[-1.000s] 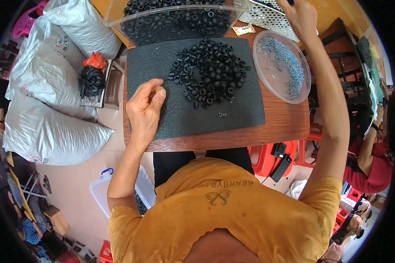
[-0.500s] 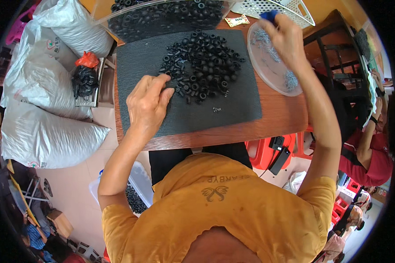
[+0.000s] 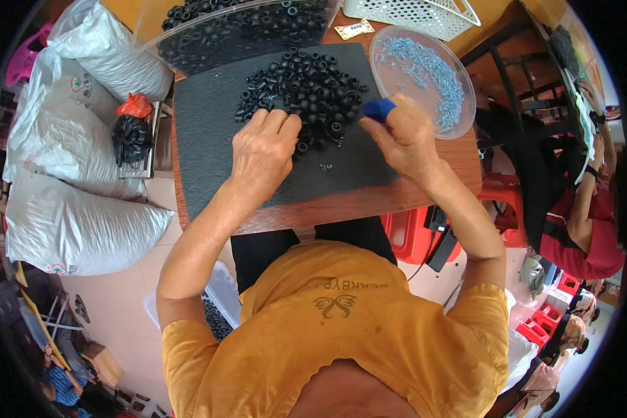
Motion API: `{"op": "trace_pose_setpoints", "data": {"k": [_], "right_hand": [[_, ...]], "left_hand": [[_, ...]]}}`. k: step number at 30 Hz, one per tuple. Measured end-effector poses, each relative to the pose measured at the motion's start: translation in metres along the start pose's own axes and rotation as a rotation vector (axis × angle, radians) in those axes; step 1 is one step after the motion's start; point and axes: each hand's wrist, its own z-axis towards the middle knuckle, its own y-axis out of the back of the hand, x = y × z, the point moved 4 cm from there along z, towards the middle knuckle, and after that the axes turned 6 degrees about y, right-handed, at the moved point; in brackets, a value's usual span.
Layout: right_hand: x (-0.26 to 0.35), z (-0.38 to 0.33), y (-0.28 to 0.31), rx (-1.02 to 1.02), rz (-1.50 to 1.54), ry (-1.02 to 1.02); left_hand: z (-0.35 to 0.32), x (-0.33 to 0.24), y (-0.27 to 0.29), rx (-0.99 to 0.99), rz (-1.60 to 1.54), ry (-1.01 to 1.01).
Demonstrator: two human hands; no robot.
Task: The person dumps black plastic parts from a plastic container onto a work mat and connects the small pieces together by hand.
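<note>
Right hand now back from clear dish, beside black rings

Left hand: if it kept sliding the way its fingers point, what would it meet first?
The left hand points up the mat into the pile of black rings; its fingertips look already at the pile's near edge, so those rings come first. Depth is hard to judge.

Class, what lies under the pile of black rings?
The pile of black rings rests on a dark mat covering the wooden table. The left hand hides the pile's near edge.
</note>
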Motion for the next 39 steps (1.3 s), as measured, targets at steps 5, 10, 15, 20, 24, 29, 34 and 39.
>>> {"op": "trace_pose_setpoints", "data": {"k": [5,10,15,20,24,29,34,39], "right_hand": [[0.005,-0.008,-0.008,-0.020,0.062,0.006],[0.021,-0.007,-0.015,-0.028,0.092,-0.023],[0.040,-0.010,-0.022,-0.096,0.189,-0.107],[0.066,0.001,-0.035,-0.160,0.331,-0.108],[0.079,0.007,-0.040,-0.187,0.261,0.056],[0.082,0.003,-0.042,-0.186,0.185,0.141],[0.077,-0.001,-0.041,-0.074,0.324,-0.050],[0.073,-0.008,-0.043,-0.093,0.575,-0.295]], "left_hand": [[0.009,0.000,-0.004,0.071,0.048,-0.039],[0.007,0.006,0.008,-0.041,-0.064,0.044],[-0.013,0.018,0.020,-0.019,-0.956,0.710],[-0.039,0.007,0.017,-0.063,-1.687,1.062],[-0.049,-0.005,0.013,-0.091,-1.787,1.054],[-0.053,-0.017,0.014,-0.112,-1.702,1.046],[-0.056,-0.023,0.018,-0.107,-1.400,0.889],[-0.059,-0.030,0.022,-0.109,-1.298,0.828]]}}
